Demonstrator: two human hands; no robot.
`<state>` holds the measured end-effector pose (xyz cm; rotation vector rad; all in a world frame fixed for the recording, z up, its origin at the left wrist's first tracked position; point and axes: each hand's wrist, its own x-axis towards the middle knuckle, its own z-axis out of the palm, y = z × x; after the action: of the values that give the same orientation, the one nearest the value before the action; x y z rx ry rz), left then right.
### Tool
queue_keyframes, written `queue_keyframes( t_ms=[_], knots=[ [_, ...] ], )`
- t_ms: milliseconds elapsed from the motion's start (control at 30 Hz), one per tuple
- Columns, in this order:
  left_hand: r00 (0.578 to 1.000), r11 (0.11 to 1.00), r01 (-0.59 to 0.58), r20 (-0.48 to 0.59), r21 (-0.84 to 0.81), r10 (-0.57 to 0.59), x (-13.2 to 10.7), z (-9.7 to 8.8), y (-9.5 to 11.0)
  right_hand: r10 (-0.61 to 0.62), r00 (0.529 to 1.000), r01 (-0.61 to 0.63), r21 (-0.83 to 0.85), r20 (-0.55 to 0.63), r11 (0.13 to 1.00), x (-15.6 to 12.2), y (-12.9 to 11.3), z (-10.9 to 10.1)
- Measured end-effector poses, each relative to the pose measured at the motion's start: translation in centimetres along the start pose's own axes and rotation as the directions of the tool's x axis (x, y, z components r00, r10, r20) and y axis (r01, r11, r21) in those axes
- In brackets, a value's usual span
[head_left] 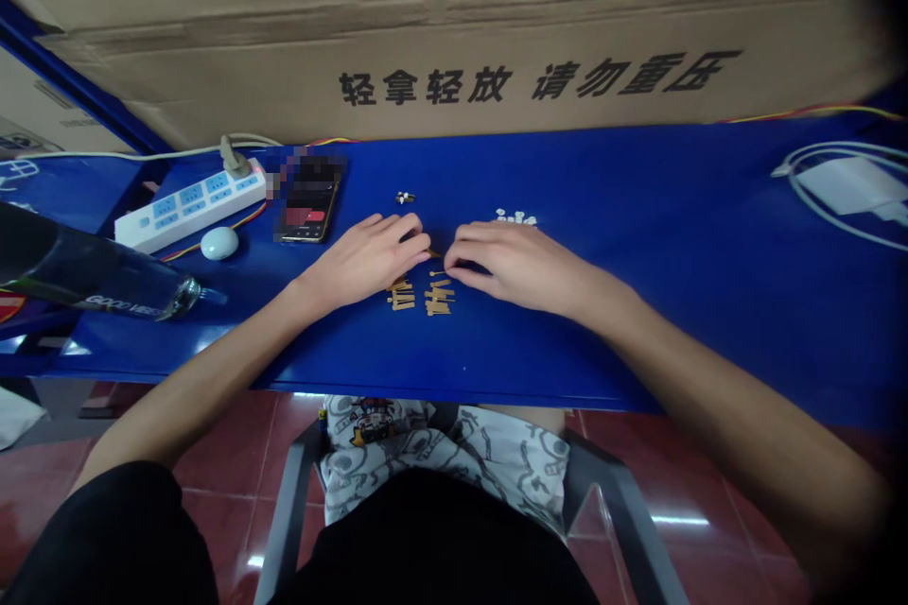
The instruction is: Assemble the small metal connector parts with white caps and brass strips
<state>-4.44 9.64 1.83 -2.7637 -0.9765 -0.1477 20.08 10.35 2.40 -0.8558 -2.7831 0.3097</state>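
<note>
Over the middle of the blue table, my left hand (375, 255) is closed in a pinch. A small, thin brass-coloured piece (435, 254) pokes out from its fingertips towards my right hand. My right hand (507, 267) is curled with thumb and fingers together, just across a narrow gap; whatever its fingertips hold is too small to make out. Below the hands lie two groups of small brass-coloured strips, a left group (402, 295) and a right group (440, 297). Small white pieces (516, 217) are partly hidden behind my right hand. Farther back lies a small dark-and-white part (405, 198).
To the left are a phone (310, 198), a white power strip (191, 206), a rounded pale object (219, 243) and a bottle (92, 265) on its side. A white charger with cable (855, 189) lies far right. A large cardboard box (426, 38) stands along the back.
</note>
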Motion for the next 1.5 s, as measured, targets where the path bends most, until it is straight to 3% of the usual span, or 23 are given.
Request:
queue_keyframes(
  t_ms=[167, 367, 467, 700, 1100, 1500],
  knots=[
    [1.0, 1.0, -0.02, 0.011, 0.005, 0.019, 0.0, 0.0, 0.0, -0.049, 0.999, 0.047, 0.09, 0.021, 0.995, 0.0, -0.2, 0.1],
    [1.0, 0.999, -0.022, 0.008, -0.04, 0.022, 0.0, 0.0, 0.2, 0.118, 0.992, -0.113, 0.117, -0.035, 0.987, 0.0, -0.1, -0.3],
    [1.0, 0.994, 0.0, 0.007, -0.111, 0.0, 0.0, 0.2, 0.3, 0.148, 0.987, -0.137, 0.147, -0.065, 0.98, 0.3, -0.1, 0.2],
    [0.998, 0.953, 0.047, -0.026, -0.299, -0.057, -0.1, 0.6, 0.1, 0.16, 0.984, -0.145, 0.168, -0.081, 0.975, 0.9, -0.1, 0.8],
    [0.997, 0.93, 0.069, -0.018, -0.36, -0.081, -0.2, 0.3, -0.5, 0.142, 0.985, -0.137, 0.06, -0.101, 0.989, 0.7, -0.2, 1.3],
    [0.997, 0.917, 0.047, -0.038, -0.396, -0.068, -0.2, 0.3, -0.3, 0.12, 0.99, -0.107, 0.149, -0.078, 0.983, 0.7, 0.2, 1.0]
  ],
)
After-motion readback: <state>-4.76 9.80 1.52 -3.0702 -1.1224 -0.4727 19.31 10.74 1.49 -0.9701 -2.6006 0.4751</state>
